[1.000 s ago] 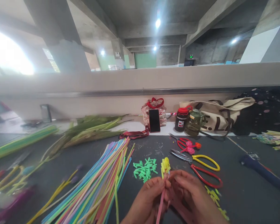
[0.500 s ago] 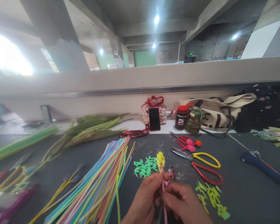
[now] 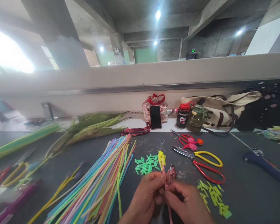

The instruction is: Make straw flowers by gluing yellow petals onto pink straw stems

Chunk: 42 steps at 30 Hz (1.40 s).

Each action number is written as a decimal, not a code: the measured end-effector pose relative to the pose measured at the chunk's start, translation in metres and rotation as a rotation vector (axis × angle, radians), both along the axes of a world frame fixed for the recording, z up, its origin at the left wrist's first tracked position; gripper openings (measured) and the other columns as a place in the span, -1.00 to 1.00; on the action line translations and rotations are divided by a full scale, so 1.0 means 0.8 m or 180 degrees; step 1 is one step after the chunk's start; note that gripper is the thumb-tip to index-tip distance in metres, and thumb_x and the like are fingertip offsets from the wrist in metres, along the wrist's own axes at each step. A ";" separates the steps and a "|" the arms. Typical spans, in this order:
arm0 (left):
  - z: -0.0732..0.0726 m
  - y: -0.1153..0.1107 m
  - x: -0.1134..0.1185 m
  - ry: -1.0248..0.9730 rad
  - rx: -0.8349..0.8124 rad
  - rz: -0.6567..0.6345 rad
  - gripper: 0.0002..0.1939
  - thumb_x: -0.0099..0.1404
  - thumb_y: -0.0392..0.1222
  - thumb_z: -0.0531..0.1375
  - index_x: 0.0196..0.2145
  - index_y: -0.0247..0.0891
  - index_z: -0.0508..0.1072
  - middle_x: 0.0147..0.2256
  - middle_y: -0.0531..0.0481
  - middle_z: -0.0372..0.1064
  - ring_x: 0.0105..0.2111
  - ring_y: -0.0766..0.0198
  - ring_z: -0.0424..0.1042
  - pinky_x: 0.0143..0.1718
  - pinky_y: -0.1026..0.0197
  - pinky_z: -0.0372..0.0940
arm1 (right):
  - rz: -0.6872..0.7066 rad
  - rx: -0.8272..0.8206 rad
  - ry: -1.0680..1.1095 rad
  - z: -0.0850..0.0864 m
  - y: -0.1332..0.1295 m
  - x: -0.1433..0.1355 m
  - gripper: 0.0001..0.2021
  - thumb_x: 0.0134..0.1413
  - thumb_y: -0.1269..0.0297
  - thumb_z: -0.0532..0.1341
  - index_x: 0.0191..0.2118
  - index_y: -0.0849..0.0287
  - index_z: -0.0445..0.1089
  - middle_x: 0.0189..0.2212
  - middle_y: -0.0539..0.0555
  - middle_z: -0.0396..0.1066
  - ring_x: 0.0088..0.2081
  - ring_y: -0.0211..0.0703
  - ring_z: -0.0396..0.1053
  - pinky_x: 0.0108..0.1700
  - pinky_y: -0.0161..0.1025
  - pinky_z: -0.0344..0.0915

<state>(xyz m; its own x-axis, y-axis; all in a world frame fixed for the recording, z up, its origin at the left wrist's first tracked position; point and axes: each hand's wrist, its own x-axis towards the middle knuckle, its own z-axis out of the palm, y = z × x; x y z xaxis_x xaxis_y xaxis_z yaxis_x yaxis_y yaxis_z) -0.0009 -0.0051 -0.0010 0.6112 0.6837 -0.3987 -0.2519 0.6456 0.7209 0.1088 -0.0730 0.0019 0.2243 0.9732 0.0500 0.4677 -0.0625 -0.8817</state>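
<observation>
A pink pipe cleaner (image 3: 169, 209) runs between my two hands, tipped with a tuft of short yellow pieces (image 3: 161, 158). Just below the tuft, the thumb and fingers of my left hand (image 3: 150, 193) pinch the stem. My right hand (image 3: 187, 199) has its fingers closed on the same stem a little lower. Beyond my left hand lies a heap of short green pieces (image 3: 146, 165). A shiny reddish crinkled object (image 3: 171, 173) rests behind my right hand; its kind is unclear. To the right are lime-yellow cut pieces (image 3: 214, 194).
Left of my hands lies a bundle of coloured pipe cleaners (image 3: 95, 186). Scissors with yellow and red handles (image 3: 190, 154) and smaller red-handled scissors (image 3: 184, 140) lie right of centre. A phone (image 3: 155, 117), a black bottle (image 3: 183, 116) and a green jug (image 3: 196, 119) stand behind.
The view has shifted slightly. Both hands stay on the pink pipe cleaner, whose lower end now slants more to the right.
</observation>
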 end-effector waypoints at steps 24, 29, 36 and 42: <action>0.009 -0.010 -0.001 0.0177 0.0032 -0.0728 -0.76 -0.09 -0.15 0.35 -0.63 -0.36 0.39 -0.72 0.11 0.24 -0.79 0.60 0.04 -0.77 0.48 -0.18 | -0.0490 -0.0236 -0.1074 0.014 -0.039 0.152 -0.84 0.00 0.25 0.14 -0.39 0.13 0.45 -0.43 -0.01 0.49 -0.38 -0.16 0.40 -0.33 -0.33 0.26; 0.013 -0.010 -0.001 0.0170 0.0107 -0.0650 -0.74 -0.07 -0.16 0.33 -0.66 -0.36 0.36 -0.71 0.09 0.25 -0.79 0.61 0.01 -0.77 0.47 -0.21 | -0.0143 -0.0105 -0.1663 0.009 -0.040 0.153 -0.83 0.07 0.29 0.10 -0.39 0.08 0.43 -0.38 0.00 0.49 -0.32 -0.15 0.43 -0.23 -0.29 0.30; 0.015 -0.006 0.000 0.0070 0.0091 -0.0389 -0.79 -0.05 -0.18 0.31 -0.60 -0.38 0.40 -0.74 0.08 0.27 -0.80 0.59 0.03 -0.78 0.49 -0.16 | -0.0498 0.0078 -0.2606 0.000 -0.024 0.180 -0.79 0.09 0.21 0.06 -0.28 0.07 0.43 -0.29 0.05 0.47 -0.27 -0.05 0.43 -0.28 -0.18 0.32; 0.012 0.002 -0.003 0.0087 0.0127 -0.0066 -0.79 -0.06 -0.18 0.32 -0.58 -0.37 0.39 -0.73 0.11 0.27 -0.80 0.58 0.08 -0.78 0.49 -0.10 | -0.0370 0.0139 -0.2820 0.000 -0.008 0.190 -0.76 0.06 0.17 0.08 -0.24 0.10 0.43 -0.26 0.12 0.46 -0.24 0.03 0.41 -0.28 -0.12 0.32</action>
<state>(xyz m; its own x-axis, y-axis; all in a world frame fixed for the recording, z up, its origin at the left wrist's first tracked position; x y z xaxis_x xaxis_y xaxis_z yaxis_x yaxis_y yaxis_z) -0.0034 -0.0036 0.0082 0.6147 0.6868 -0.3880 -0.2188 0.6210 0.7526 0.2611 -0.0793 0.0016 0.1827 0.9399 0.2883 0.9711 -0.1267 -0.2024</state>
